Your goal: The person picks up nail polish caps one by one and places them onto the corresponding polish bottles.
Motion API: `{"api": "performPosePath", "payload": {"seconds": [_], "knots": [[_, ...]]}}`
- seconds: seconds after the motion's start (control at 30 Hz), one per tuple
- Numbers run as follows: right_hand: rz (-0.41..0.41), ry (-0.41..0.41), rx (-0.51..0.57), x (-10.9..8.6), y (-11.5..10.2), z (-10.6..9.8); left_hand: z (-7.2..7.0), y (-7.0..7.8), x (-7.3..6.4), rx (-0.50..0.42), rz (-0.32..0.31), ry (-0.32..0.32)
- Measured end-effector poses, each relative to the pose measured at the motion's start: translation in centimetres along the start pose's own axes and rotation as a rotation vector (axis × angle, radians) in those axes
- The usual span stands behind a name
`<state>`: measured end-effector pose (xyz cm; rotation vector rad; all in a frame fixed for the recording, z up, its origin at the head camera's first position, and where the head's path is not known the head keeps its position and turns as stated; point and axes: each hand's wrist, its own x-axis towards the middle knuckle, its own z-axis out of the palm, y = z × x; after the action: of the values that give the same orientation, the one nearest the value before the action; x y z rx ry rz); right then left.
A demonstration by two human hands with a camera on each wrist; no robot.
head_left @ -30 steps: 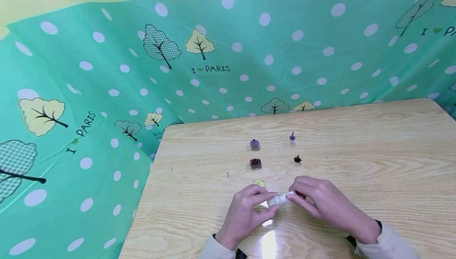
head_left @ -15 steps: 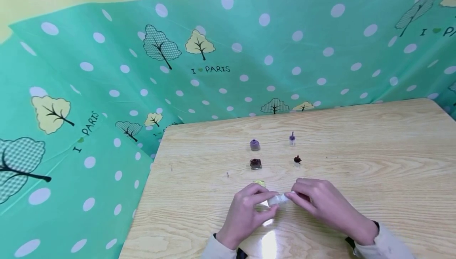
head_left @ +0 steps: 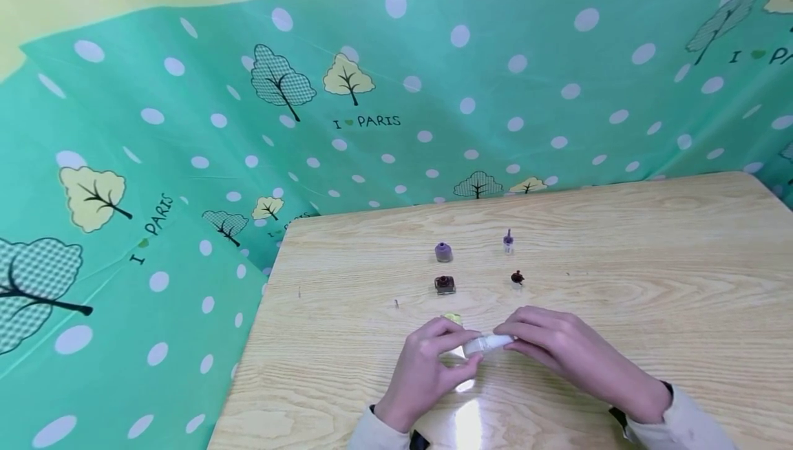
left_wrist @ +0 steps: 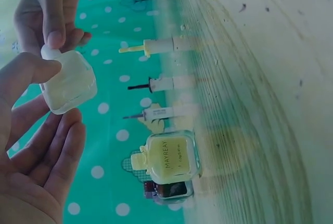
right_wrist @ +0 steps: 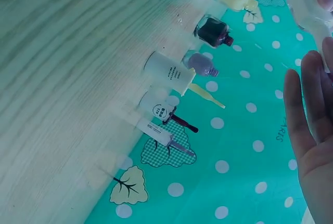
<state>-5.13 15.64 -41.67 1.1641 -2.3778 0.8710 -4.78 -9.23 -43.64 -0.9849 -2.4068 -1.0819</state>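
Note:
A nail polish bottle of white polish is in my left hand, pinched between thumb and fingers above the table and tilted toward the right. My right hand pinches the bottle's white cap, which is in line with the bottle neck. In the right wrist view the same white bottle appears at the upper right, partly covered by fingers. Just beyond the left hand stands an uncapped bottle of yellow polish, mostly hidden in the head view.
Farther back stand open bottles of dark polish and purple polish. To their right, brush up, are a dark-brushed cap and a purple-brushed cap. A yellow-brushed cap stands nearer, behind the right hand.
My right hand's fingers have shifted on the cap and the hand has turned slightly, showing more of the cap. The left hand and the bottle stay almost in place.

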Motion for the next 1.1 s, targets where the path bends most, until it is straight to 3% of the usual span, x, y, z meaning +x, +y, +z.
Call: {"api": "performPosePath", "payload": {"seconds": [0.3,0.47,1.1], "knots": [[0.005,0.018,-0.053,0.20,0.08,0.34,0.14,0.10,0.05,0.007,0.024,0.016],[0.009,0.045,-0.057,0.26,0.01,0.65,0.29,0.14,0.12,0.065,0.074,0.037],[0.105,0.045,-0.143,0.54,-0.70,0.71,0.78,0.02,-0.04,0.112,0.140,0.085]]}}
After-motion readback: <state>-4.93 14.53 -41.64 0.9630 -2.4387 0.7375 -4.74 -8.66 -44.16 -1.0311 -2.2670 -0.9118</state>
